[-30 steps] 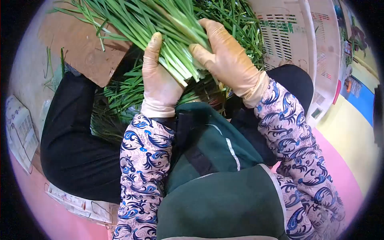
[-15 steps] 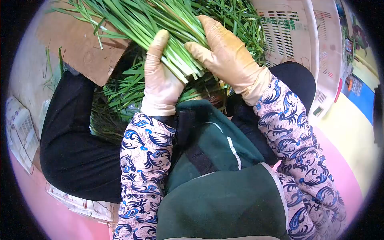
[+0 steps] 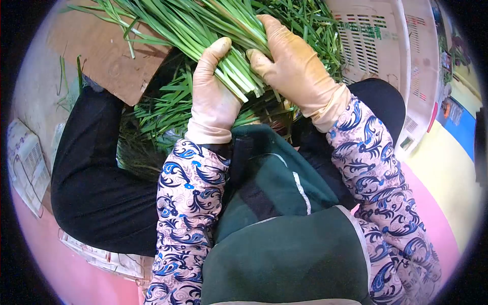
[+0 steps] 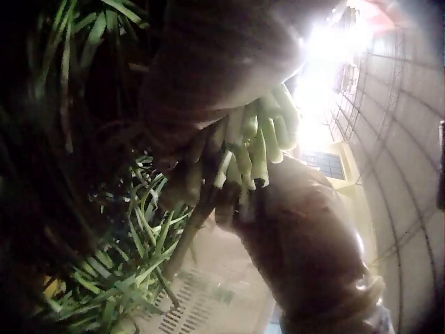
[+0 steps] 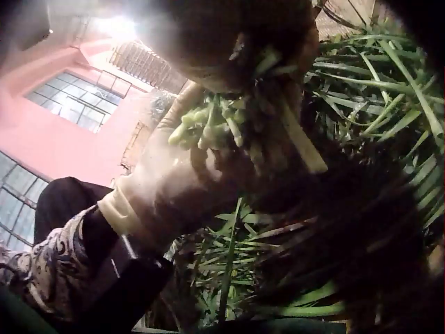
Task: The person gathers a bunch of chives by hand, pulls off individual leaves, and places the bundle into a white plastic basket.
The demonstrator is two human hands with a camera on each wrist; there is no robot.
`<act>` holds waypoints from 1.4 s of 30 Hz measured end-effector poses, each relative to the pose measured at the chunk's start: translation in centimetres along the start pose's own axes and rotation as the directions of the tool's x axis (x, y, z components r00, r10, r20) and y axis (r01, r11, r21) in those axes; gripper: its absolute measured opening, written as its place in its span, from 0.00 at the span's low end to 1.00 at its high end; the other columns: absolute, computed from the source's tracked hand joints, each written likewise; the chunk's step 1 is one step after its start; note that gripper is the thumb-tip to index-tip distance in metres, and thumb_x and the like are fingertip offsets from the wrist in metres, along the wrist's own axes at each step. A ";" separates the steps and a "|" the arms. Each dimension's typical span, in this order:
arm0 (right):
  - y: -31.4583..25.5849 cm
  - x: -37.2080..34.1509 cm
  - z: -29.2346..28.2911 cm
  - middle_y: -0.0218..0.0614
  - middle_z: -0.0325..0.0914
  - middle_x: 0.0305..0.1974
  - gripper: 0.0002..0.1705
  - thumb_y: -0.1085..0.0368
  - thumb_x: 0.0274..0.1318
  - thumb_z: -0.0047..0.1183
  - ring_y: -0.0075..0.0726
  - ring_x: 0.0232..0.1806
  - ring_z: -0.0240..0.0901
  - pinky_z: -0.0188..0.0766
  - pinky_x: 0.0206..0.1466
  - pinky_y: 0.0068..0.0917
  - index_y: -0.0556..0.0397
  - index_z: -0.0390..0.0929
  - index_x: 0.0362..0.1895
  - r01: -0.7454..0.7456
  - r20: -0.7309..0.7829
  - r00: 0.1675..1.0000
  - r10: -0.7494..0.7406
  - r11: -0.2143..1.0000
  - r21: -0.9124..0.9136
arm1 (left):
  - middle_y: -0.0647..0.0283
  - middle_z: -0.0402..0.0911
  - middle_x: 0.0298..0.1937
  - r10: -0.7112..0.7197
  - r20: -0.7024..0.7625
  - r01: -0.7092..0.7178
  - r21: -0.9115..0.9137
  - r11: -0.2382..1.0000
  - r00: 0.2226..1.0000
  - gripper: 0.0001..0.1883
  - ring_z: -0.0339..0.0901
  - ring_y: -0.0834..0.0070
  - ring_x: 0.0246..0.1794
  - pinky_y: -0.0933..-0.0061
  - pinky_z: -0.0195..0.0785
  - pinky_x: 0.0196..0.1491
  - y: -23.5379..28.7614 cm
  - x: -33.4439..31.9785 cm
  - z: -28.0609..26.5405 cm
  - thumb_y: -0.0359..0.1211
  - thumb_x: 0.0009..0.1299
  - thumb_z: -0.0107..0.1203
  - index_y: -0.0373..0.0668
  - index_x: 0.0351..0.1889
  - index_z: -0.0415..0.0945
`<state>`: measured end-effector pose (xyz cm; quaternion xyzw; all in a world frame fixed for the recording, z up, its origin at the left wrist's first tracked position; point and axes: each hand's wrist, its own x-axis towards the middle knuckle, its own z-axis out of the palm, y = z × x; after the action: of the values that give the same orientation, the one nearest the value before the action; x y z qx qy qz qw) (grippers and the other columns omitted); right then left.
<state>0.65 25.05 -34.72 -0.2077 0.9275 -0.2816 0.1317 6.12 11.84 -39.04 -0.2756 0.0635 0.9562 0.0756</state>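
A bunch of garlic chives [image 3: 203,40] with pale cut stem ends spans both gloved hands. Around its lower stems my left hand [image 3: 216,96] grips, thumb laid along the top and fingers hidden underneath. On the other side my right hand [image 3: 300,71] holds the stems between thumb and fingers, just above the ends. Seen from the left wrist, the pale stem ends [image 4: 257,146] stick out between the two gloves at uneven lengths. In the right wrist view one stalk [image 5: 302,139] hangs out lower than the others.
A brown board [image 3: 112,56] lies at the left under the leaf tips. Loose green leaves [image 3: 170,109] are heaped below the hands and beyond them. To the right stands a white slotted plastic basket [image 3: 368,46]. The person's knees [image 3: 378,104] flank the pile.
Both hands and the bunch have shifted slightly right and away from the body. The left thumb has moved up and right along the stems; the stem ends sit closer to level.
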 end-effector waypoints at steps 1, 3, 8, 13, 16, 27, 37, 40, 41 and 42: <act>0.5 0.1 0.2 0.60 0.76 0.44 0.31 0.60 0.53 0.57 0.62 0.45 0.76 0.73 0.49 0.44 0.65 0.63 0.58 0.011 -0.009 1.000 -0.011 0.999 0.046 | 0.57 0.78 0.53 0.004 0.022 -0.004 0.007 1.000 1.000 0.19 0.76 0.64 0.53 0.59 0.69 0.59 0.0 0.0 0.1 0.33 0.68 0.54 0.38 0.56 0.71; 0.8 0.4 0.1 0.61 0.77 0.44 0.36 0.56 0.51 0.60 0.62 0.45 0.76 0.73 0.50 0.43 0.66 0.64 0.58 -0.010 0.029 1.000 0.005 0.984 0.177 | 0.56 0.77 0.55 -0.007 0.030 0.006 0.003 1.000 1.000 0.21 0.76 0.62 0.55 0.58 0.69 0.60 0.1 -0.1 0.4 0.34 0.68 0.54 0.39 0.58 0.69; 0.6 0.4 -0.4 0.51 0.77 0.49 0.37 0.59 0.56 0.61 0.41 0.51 0.76 0.71 0.54 0.31 0.63 0.60 0.64 -0.215 0.219 0.963 0.154 0.934 0.287 | 0.54 0.75 0.59 -0.049 0.036 0.050 -0.023 0.998 0.998 0.24 0.72 0.59 0.59 0.53 0.64 0.65 0.1 0.1 0.2 0.38 0.70 0.53 0.39 0.62 0.67; 0.7 0.8 -0.5 0.50 0.75 0.53 0.38 0.60 0.55 0.62 0.38 0.53 0.73 0.70 0.56 0.28 0.65 0.60 0.64 -0.341 0.314 0.923 0.220 0.847 0.408 | 0.54 0.75 0.58 -0.045 0.059 0.048 -0.050 0.998 0.997 0.25 0.74 0.60 0.58 0.55 0.67 0.62 0.1 0.1 0.4 0.42 0.71 0.53 0.40 0.63 0.66; 0.3 0.8 -0.7 0.50 0.75 0.52 0.38 0.59 0.55 0.62 0.39 0.53 0.74 0.70 0.56 0.29 0.66 0.60 0.63 -0.332 0.285 0.928 0.240 0.879 0.343 | 0.54 0.73 0.62 -0.042 0.086 0.046 -0.044 0.998 0.995 0.25 0.70 0.58 0.62 0.54 0.60 0.67 0.0 0.3 0.1 0.41 0.71 0.52 0.40 0.64 0.66; 0.7 0.9 -0.1 0.51 0.76 0.51 0.38 0.58 0.56 0.60 0.39 0.52 0.75 0.70 0.55 0.29 0.67 0.60 0.64 -0.346 0.302 0.922 0.242 0.864 0.365 | 0.56 0.73 0.62 0.023 0.098 -0.020 -0.037 0.999 0.995 0.26 0.70 0.61 0.62 0.56 0.59 0.68 -0.4 0.6 -0.1 0.40 0.71 0.55 0.40 0.64 0.66; 2.0 0.7 1.0 0.67 0.76 0.43 0.39 0.50 0.51 0.54 0.65 0.47 0.76 0.72 0.52 0.44 0.69 0.64 0.59 -0.136 0.119 0.988 0.103 0.938 0.319 | 0.58 0.77 0.54 0.125 -0.038 -0.124 0.018 0.992 0.991 0.25 0.76 0.67 0.54 0.63 0.70 0.61 -1.1 0.5 0.1 0.40 0.69 0.59 0.40 0.61 0.68; 1.5 0.8 0.1 0.52 0.77 0.49 0.33 0.54 0.59 0.56 0.45 0.52 0.75 0.70 0.55 0.34 0.65 0.64 0.60 -0.232 0.247 0.955 0.162 0.929 0.288 | 0.58 0.78 0.56 0.139 -0.024 -0.138 0.025 0.990 0.990 0.21 0.76 0.66 0.55 0.60 0.69 0.62 -1.0 0.5 0.0 0.36 0.70 0.57 0.39 0.59 0.71; 1.5 0.9 0.0 0.53 0.77 0.49 0.33 0.54 0.59 0.56 0.46 0.52 0.75 0.70 0.55 0.34 0.65 0.64 0.60 -0.224 0.239 0.958 0.160 0.937 0.268 | 0.58 0.78 0.56 0.138 -0.013 -0.138 0.015 0.990 0.990 0.21 0.76 0.66 0.55 0.61 0.69 0.62 -1.1 0.4 0.0 0.37 0.70 0.57 0.39 0.59 0.70; 1.4 0.9 0.0 0.53 0.77 0.49 0.33 0.53 0.59 0.55 0.47 0.52 0.75 0.70 0.55 0.34 0.64 0.64 0.60 -0.215 0.231 0.960 0.158 0.945 0.248 | 0.58 0.78 0.56 0.138 -0.003 -0.138 0.006 0.990 0.990 0.21 0.76 0.66 0.55 0.61 0.69 0.62 -1.1 0.4 0.0 0.37 0.70 0.57 0.39 0.59 0.70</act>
<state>-0.56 25.74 -35.62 -0.1267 0.8769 -0.3687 0.2811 6.00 12.95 -39.28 -0.2719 0.0852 0.9585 0.0100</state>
